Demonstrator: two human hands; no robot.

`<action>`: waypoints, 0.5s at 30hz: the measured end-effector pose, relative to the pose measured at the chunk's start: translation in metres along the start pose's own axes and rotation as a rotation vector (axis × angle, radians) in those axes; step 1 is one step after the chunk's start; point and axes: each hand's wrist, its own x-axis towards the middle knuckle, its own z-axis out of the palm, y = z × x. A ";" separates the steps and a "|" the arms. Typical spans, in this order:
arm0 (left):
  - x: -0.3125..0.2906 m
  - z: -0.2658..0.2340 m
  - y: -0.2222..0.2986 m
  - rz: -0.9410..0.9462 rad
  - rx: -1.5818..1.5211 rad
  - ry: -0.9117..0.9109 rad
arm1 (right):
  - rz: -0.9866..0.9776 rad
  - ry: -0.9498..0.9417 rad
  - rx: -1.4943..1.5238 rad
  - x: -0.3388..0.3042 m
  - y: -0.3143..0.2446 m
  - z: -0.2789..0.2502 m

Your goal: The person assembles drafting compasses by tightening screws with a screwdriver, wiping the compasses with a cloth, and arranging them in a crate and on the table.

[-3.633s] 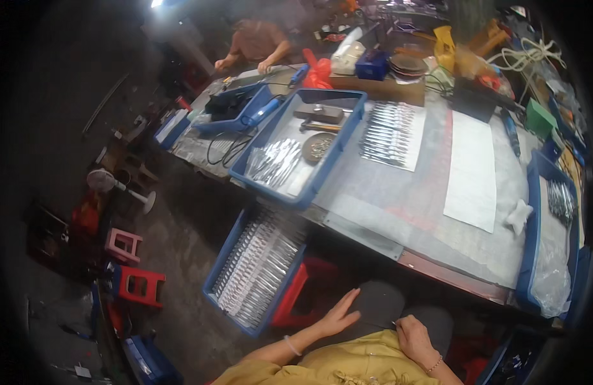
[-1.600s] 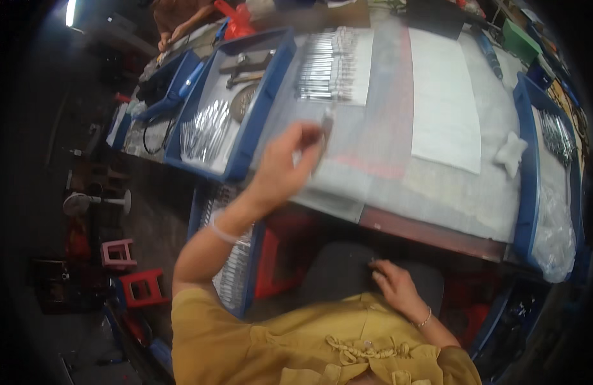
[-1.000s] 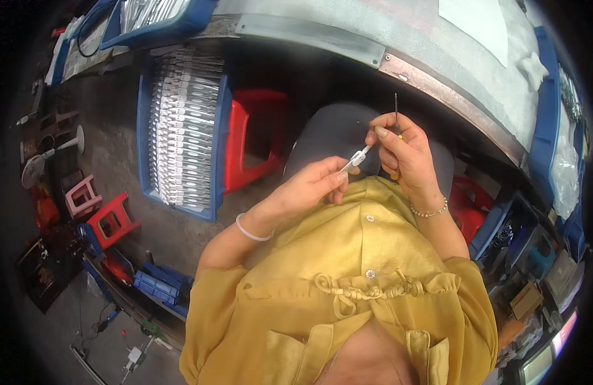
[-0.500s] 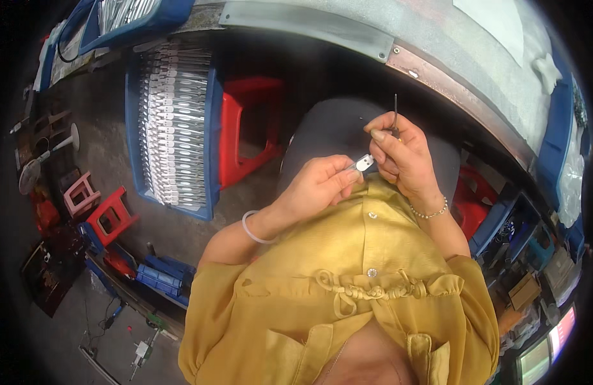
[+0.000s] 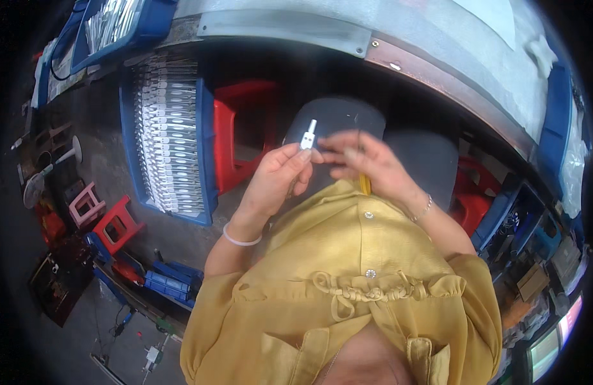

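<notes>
Between thumb and fingers, my left hand pinches a small white piece with two dark holes and a narrow stem pointing up. My right hand, smeared by motion, is close beside it on the right, fingers reaching toward the piece. From under the right palm shows the yellow handle of a screwdriver; its shaft is too blurred to make out. Whether the right fingertips touch the white piece I cannot tell. Both hands are above my lap, in front of my yellow blouse.
To the left, a blue crate holds rows of white-and-silver parts beside a red stool. The worktable edge runs across the far side. Another blue bin with similar long parts stands on it at far left.
My left hand has moved left and up, and the white piece now points upward. My right hand has moved left, and the screwdriver's upright shaft no longer shows clearly while its yellow handle does.
</notes>
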 end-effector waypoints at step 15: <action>0.022 0.019 0.006 0.000 -0.044 -0.123 | -0.108 0.419 0.051 -0.005 -0.014 -0.080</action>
